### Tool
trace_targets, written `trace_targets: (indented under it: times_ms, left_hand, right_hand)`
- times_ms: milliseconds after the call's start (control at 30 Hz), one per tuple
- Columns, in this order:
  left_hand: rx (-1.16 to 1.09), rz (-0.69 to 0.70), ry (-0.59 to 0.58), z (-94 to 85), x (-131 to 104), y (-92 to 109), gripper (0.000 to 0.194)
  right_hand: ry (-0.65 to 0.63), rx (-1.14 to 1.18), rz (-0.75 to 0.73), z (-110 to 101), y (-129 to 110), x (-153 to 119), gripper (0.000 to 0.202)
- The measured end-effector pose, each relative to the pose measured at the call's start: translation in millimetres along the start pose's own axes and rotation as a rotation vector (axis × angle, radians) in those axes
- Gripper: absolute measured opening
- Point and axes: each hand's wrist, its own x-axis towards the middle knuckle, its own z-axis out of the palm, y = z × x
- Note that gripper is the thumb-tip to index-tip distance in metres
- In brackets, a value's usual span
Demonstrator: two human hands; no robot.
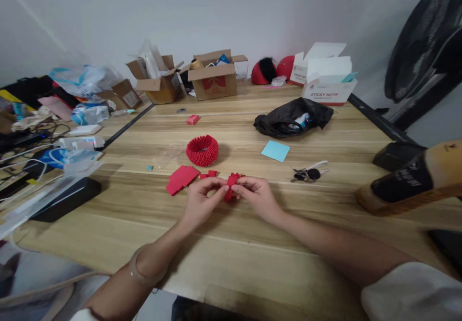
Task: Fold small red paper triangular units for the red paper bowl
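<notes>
Between my two hands is a small folded red paper piece, with pointed tips showing at its top. My left hand pinches it from the left, thumb and fingers closed. From the other side my right hand pinches the same piece. Just left of my left hand lie flat red paper sheets, loosely stacked. Small folded red bits sit behind my left fingers, partly hidden. Farther back stands a round red bowl built of many folded paper pieces.
A light blue paper, keys and a black bag lie to the right. A large bottle is at the right edge. Cardboard boxes and a sticky note box line the back; cables and plastic bags crowd the left.
</notes>
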Motion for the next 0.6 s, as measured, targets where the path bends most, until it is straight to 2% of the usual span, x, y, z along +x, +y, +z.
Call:
trace_targets:
  times_ms: [100, 233, 400, 600]
  left_hand:
    - [-0.141, -0.112, 0.010, 0.9, 0.9, 1.1, 0.014]
    - [-0.211, -0.161, 0.004, 1.3, 1.6, 0.3, 0.017]
    - [-0.179, -0.177, 0.020, 2.3, 2.0, 1.6, 0.019]
    - [-0.094, -0.125, 0.021, 1.9, 0.1, 2.4, 0.019]
  right_hand:
    - [-0.003, -0.006, 0.001, 0.0, -1.2, -0.2, 0.019]
    - [-0.032, -0.011, 0.004, -1.5, -2.5, 0.1, 0.021]
    - [-0.055, -0.021, 0.002, -3.3, -3.2, 1.1, 0.024]
    - [-0.046, 0.027, 0.027, -2.1, -6.5, 1.0, 0.032]
